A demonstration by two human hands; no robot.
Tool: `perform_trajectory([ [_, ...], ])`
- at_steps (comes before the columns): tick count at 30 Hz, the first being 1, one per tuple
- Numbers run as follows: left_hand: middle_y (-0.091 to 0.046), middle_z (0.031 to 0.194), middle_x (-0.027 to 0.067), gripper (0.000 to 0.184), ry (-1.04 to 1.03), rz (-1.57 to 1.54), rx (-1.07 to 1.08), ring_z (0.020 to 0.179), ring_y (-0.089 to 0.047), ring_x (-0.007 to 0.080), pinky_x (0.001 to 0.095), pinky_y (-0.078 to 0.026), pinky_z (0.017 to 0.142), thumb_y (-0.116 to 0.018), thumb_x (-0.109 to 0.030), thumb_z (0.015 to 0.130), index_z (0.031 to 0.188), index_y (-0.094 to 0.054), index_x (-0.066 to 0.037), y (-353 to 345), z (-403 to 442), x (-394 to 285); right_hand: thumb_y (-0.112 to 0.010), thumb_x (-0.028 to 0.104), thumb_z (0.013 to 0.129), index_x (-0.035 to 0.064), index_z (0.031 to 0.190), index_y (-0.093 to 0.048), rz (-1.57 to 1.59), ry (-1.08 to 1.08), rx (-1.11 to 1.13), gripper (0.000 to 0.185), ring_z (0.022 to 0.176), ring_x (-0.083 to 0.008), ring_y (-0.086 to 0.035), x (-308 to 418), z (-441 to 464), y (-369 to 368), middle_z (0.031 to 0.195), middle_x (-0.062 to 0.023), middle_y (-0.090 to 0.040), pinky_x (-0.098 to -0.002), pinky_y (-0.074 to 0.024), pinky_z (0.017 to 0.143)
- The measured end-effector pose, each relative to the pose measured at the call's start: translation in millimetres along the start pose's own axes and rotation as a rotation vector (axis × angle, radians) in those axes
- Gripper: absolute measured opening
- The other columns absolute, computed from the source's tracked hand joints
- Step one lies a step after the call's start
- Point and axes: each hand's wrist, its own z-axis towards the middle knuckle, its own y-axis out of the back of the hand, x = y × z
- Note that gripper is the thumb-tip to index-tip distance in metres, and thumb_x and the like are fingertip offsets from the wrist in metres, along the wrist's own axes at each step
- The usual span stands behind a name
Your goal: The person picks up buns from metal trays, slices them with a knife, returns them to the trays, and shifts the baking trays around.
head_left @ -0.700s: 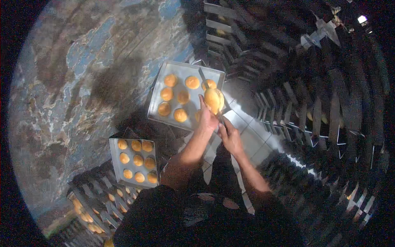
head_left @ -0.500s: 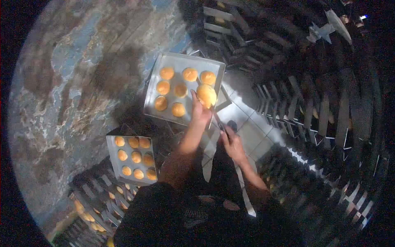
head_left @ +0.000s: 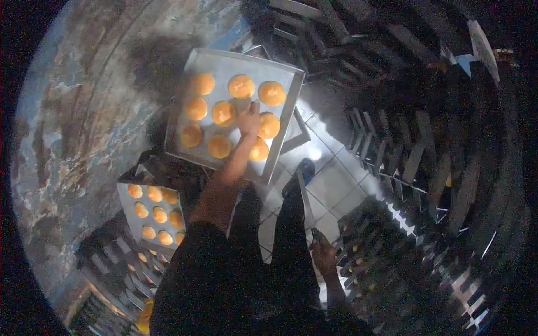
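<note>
A metal baking tray (head_left: 178, 147) holds several round golden buns, spaced out in rows. My left hand (head_left: 250, 119) reaches over it between the middle bun (head_left: 224, 113) and a bun to its right (head_left: 269, 126). Its fingers point away from me, and I see nothing gripped in them. Low beside my leg, my right hand (head_left: 324, 255) is closed around the dark handle of a long thin tool that looks like a knife (head_left: 306, 204). The pale blade runs up along my leg; its outline is hard to make out in the dim light.
A second tray of buns (head_left: 147, 221) sits lower left, above a rack (head_left: 120, 255) with more bread. Another tray edge (head_left: 300, 134) shows beneath the main tray. Dark racks (head_left: 403, 151) line the right side; tiled floor (head_left: 330, 190) lies between.
The bun that was in my left hand is down on the tray, and that hand lies over the tray. My right hand has dropped away toward my leg with the tool.
</note>
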Motion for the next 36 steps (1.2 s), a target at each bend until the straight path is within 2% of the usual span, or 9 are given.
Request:
perform_trajectory([
  [6, -0.058, 0.134, 0.0264, 0.093, 0.373, -0.371, 0.052, 0.125, -0.056, 0.0392, 0.0442, -0.043, 0.107, -0.07, -0.066, 0.08, 0.133, -0.053, 0.008, -74, 50, -11, -0.054, 0.021, 0.105, 0.0021, 0.141, -0.052, -0.117, 0.211, -0.08, 0.04, 0.07, -0.013, -0.061, -22, 11, 12, 0.084, -0.0004, -0.064, -0.0294, -0.0507, 0.065],
  [8, -0.058, 0.134, 0.0277, 0.093, 0.209, -0.201, -0.05, 0.126, -0.055, 0.0395, 0.0428, -0.042, 0.107, -0.076, -0.06, 0.078, 0.135, -0.051, 0.01, -84, 44, -20, -0.054, 0.023, 0.105, -0.0013, 0.14, -0.051, 0.347, -0.086, -0.08, 0.043, 0.068, -0.0121, -0.06, 18, 10, 13, 0.087, -0.001, -0.067, -0.0274, -0.0503, 0.065],
  [14, -0.055, 0.139, 0.0244, 0.103, -0.02, -0.192, -0.016, 0.128, -0.052, 0.0391, 0.0395, -0.039, 0.112, -0.089, -0.045, 0.069, 0.145, -0.042, 0.006, -98, 48, -16, -0.055, 0.028, 0.105, -0.0019, 0.138, -0.053, 0.077, 0.119, -0.091, 0.044, 0.066, -0.005, -0.053, 57, 15, 22, 0.083, -0.0002, -0.065, -0.0226, -0.0462, 0.061],
  [20, -0.057, 0.135, 0.022, 0.088, 0.256, -0.83, 0.068, 0.128, -0.054, 0.0311, 0.0423, -0.04, 0.111, -0.086, -0.036, 0.077, 0.141, -0.044, 0.007, 30, -19, -122, -0.054, 0.025, 0.106, 0.0048, 0.137, -0.057, 0.16, 0.178, -0.123, 0.037, 0.059, -0.0034, -0.045, 148, -5, 23, 0.077, 0.0012, -0.06, -0.0221, -0.039, 0.053],
  [24, -0.066, 0.119, 0.0084, 0.064, 0.383, -1.489, 0.449, 0.108, -0.064, 0.0287, 0.0447, -0.055, 0.091, -0.074, -0.051, 0.086, 0.134, -0.053, -0.015, 143, -82, -199, -0.053, 0.019, 0.106, 0.0073, 0.143, -0.053, 0.337, 0.257, -0.065, 0.039, 0.057, -0.003, -0.044, 235, -42, 18, 0.081, 0.001, -0.06, -0.0206, -0.0367, 0.051],
  [27, -0.067, 0.113, 0.0058, 0.06, 0.443, -1.783, 0.405, 0.099, -0.066, 0.0256, 0.044, -0.058, 0.085, -0.066, -0.062, 0.088, 0.128, -0.057, -0.017, 194, -112, -245, -0.056, 0.029, 0.103, -0.0051, 0.141, -0.051, 0.193, 0.354, -0.044, 0.051, 0.106, -0.0209, -0.064, 266, -66, 6, 0.121, -0.0182, -0.066, -0.0341, -0.051, 0.091],
  [32, -0.071, 0.091, 0.0071, 0.05, 0.269, -2.043, 0.706, 0.082, -0.069, 0.0244, 0.0411, -0.06, 0.073, -0.064, -0.062, 0.09, 0.1, -0.069, -0.013, 230, -112, -245, -0.056, 0.025, 0.101, -0.0035, 0.138, -0.054, 0.123, 0.457, -0.09, 0.047, 0.101, -0.0297, -0.071, 306, -116, -17, 0.113, -0.0245, -0.071, -0.0384, -0.0536, 0.087],
  [34, -0.069, 0.083, 0.0075, 0.049, 0.423, -2.07, 0.504, 0.073, -0.067, 0.0252, 0.0382, -0.06, 0.068, -0.065, -0.06, 0.089, 0.094, -0.069, -0.011, 248, -120, -268, -0.058, 0.024, 0.103, 0.0001, 0.144, -0.051, -0.017, 0.728, -0.209, 0.048, 0.069, -0.0108, -0.058, 301, -123, -22, 0.083, -0.0052, -0.065, -0.028, -0.0493, 0.064],
  [36, -0.069, 0.076, 0.0033, 0.047, 0.262, -2.065, 0.568, 0.069, -0.066, 0.0218, 0.0338, -0.056, 0.06, -0.057, -0.059, 0.093, 0.091, -0.07, -0.013, 264, -129, -281, -0.059, 0.022, 0.102, -0.0006, 0.142, -0.053, -0.034, 0.774, -0.231, 0.047, 0.07, -0.0128, -0.06, 301, -135, -25, 0.084, -0.0079, -0.067, -0.0293, -0.0506, 0.065],
])
